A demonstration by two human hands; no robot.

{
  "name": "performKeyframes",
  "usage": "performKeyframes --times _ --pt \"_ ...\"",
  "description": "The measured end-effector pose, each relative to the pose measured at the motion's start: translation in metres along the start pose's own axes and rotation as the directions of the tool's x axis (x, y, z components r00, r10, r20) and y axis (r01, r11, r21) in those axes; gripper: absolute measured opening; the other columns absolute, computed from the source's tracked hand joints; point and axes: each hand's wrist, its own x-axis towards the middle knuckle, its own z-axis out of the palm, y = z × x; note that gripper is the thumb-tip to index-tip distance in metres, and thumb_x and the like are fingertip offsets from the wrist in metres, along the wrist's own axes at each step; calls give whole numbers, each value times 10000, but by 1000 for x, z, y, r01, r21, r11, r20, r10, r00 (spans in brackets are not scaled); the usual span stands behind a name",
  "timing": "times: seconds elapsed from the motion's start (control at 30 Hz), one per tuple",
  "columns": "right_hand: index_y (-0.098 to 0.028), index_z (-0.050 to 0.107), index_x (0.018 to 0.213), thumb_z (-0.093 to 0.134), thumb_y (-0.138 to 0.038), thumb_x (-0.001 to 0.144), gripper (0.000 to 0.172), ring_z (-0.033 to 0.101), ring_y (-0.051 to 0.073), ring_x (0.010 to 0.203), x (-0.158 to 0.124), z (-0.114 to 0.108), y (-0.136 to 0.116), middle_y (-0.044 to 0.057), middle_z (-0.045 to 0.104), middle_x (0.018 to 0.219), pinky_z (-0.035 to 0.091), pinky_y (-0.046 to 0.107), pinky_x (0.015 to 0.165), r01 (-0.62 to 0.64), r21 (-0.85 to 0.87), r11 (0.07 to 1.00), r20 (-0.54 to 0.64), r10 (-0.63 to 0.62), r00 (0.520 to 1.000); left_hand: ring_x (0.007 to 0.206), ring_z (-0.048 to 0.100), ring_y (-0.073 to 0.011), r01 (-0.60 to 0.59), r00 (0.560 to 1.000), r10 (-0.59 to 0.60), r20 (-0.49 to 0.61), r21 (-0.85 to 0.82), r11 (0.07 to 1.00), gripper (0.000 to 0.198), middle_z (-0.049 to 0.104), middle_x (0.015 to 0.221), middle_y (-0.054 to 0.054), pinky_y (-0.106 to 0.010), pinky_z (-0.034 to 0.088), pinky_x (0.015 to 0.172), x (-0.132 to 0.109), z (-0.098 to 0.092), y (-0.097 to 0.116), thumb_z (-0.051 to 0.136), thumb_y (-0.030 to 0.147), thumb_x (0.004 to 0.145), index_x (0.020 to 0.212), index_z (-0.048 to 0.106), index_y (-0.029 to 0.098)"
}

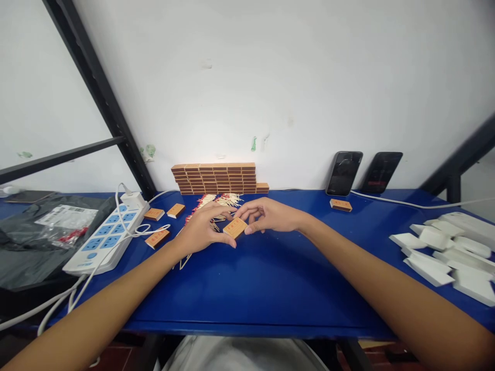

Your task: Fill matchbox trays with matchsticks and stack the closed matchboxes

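A: In the head view, what did the 2 grips have hold of?

B: The same matchbox (235, 227). The left grip (203, 221) was partly spread around it, thumb at the near edge and fingers towards the far edge. The right grip (268, 214) was closed tighter, its thumb and fingertips pinching the right end.

A: So the box sat between them?

B: Yes, label up, above the blue surface (270, 288). I couldn't tell whether it touched down.

A: Which step did that look like?

B: I'd judge it was 2-handed handling of 1 box, perhaps steadying or squaring it. Whether its drawer was fully home, I couldn't make out.

A: And what did the next move call for?

B: Light, even pressure, I'd say, since thin card could crush, and fingers clear of the loose matches (232, 200) just beyond the left grip.

A: What else lay around?

B: Beyond the grips stood a stack of matchboxes (216, 178). Left of the left grip were 3 spare boxes (157, 238), then a power strip (110, 234). Well right of the right grip were 1 lone box (341, 206), 2 phones (344, 172) and some white trays (433, 268).
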Motion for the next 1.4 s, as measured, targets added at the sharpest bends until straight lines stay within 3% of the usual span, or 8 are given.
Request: performKeyframes --times 0.2,0.33,0.67,0.97,1.1,1.2,1.27,1.4 --pt "-196 696 1214 833 -461 771 534 690 186 818 -6 -31 23 76 748 1011 548 273 600 -79 -58 995 -242 63 968 1101 656 -278 2 989 16 -150 123 992 516 767 1110 -76 -432 527 986 1 0 -1 821 503 840 1267 702 239" --pt "-146 694 1128 826 -447 754 498 656 183 790 -6 -67 60 87 740 962 537 319 709 -241 -198 950 -716 27 698 1089 654 -260 33 977 13 -212 215 976 336 764 1102 -71 -419 536 966 1 0 -7 708 416 945 1221 713 224" --pt "-167 641 1218 719 -383 845 438 662 197 771 24 -79 104 53 751 937 505 349 784 -428 -259 866 -848 8 530 1015 670 -250 148 951 -72 -300 240 959 253 792 979 -33 -406 534 935 3 -4 -13 687 385 947 1135 740 224" --pt "-207 568 1140 692 -361 893 316 679 218 868 19 -66 102 46 766 937 465 333 776 -486 -326 811 -830 1 558 988 682 -255 221 938 -127 -322 276 936 207 804 970 -18 -398 534 914 3 -5 -15 691 349 929 1082 761 227" --pt "-212 624 1063 675 -345 901 215 681 238 864 -10 -77 73 84 774 979 456 336 737 -575 -460 676 -757 40 652 987 687 -252 228 933 -129 -334 276 934 190 805 960 -15 -392 536 916 4 -6 -15 701 328 922 1067 766 223" --pt "-196 678 853 782 -426 791 260 668 246 748 -47 -95 38 112 754 880 463 347 678 -662 -531 529 -589 331 737 991 686 -248 165 944 -81 -320 246 955 183 800 967 -25 -395 544 913 3 -3 -14 703 322 926 1066 764 222" --pt "-184 697 899 720 -537 826 361 669 245 708 -78 -106 15 106 746 818 468 347 653 -711 -497 498 -504 501 704 964 686 -237 73 953 -4 -302 216 974 167 795 960 -34 -389 553 889 2 0 -12 697 313 936 1059 761 219" --pt "-182 700 932 564 -545 921 388 687 278 871 -157 -118 -6 127 760 947 484 368 733 -819 -459 344 -698 431 572 932 680 -211 -63 945 114 -305 175 983 116 784 957 -43 -359 557 866 2 4 -4 678 272 959 1010 766 215"
